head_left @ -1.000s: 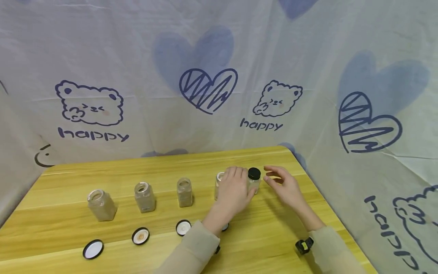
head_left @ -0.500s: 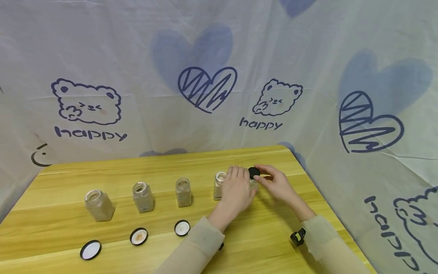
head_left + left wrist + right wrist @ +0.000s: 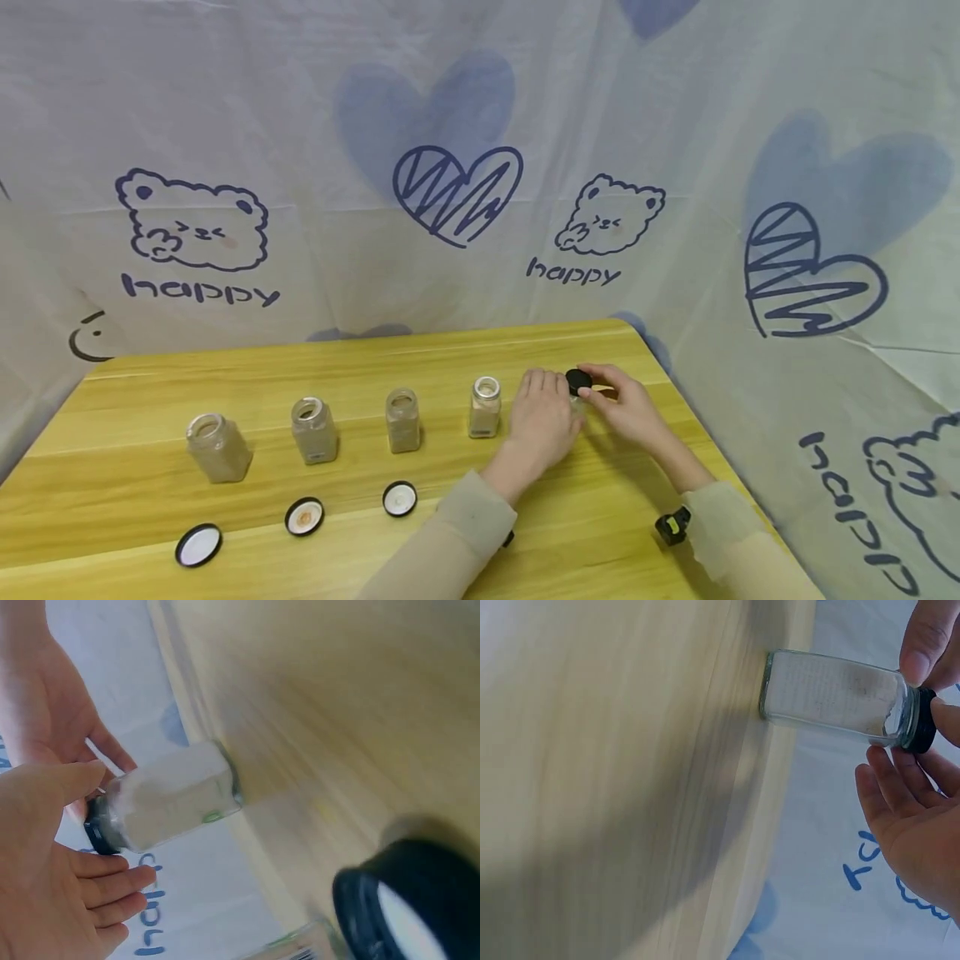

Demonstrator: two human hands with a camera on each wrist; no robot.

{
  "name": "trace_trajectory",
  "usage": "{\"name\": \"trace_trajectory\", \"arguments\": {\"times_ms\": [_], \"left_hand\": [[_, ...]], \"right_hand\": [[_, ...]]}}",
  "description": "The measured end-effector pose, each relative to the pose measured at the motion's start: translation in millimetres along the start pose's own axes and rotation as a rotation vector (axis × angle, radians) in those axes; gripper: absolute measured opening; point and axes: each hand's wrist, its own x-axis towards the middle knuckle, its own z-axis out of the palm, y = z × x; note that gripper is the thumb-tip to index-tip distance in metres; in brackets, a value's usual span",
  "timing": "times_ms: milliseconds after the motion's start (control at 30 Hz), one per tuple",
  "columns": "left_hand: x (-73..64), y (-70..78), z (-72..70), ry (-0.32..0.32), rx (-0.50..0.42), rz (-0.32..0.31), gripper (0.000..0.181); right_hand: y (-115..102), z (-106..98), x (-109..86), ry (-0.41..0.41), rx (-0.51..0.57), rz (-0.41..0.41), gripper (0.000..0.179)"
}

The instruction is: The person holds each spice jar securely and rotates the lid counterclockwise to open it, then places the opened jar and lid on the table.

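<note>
A square glass jar with a black screw lid stands at the right of the wooden table. My left hand holds the jar close to its neck, thumb on one side and fingers on the other. Thumb and fingers of my right hand pinch the black lid from the right. In the head view the left hand covers most of the jar's body. The wrist views show the lid seated on the jar's neck and a pale panel on the glass.
Left of my hands stand several lidless jars in a row, among them one jar nearest the left hand. Upturned black-rimmed lids, such as this lid, lie before them. A printed curtain hangs behind the table.
My right hand has come in from the right and taken hold of the lid. The left hand and the lidded jar have shifted right, away from the neighbouring jar.
</note>
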Motion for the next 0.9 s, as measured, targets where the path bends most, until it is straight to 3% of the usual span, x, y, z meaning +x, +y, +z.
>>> {"name": "trace_trajectory", "arguments": {"times_ms": [233,533,900], "left_hand": [[7.4,0.1,12.7,-0.046,-0.018,-0.029,0.07],[13.6,-2.4,13.6,-0.043,-0.002,-0.031,0.062],[13.4,-2.2,17.4,-0.02,0.001,-0.025,0.058]], "right_hand": [[4.5,-0.8,-1.0,-0.001,-0.008,0.0,0.043],[-0.5,1.1,3.2,0.029,-0.015,0.022,0.048],[0.5,2.9,6.1,0.054,-0.063,-0.043,0.041]]}}
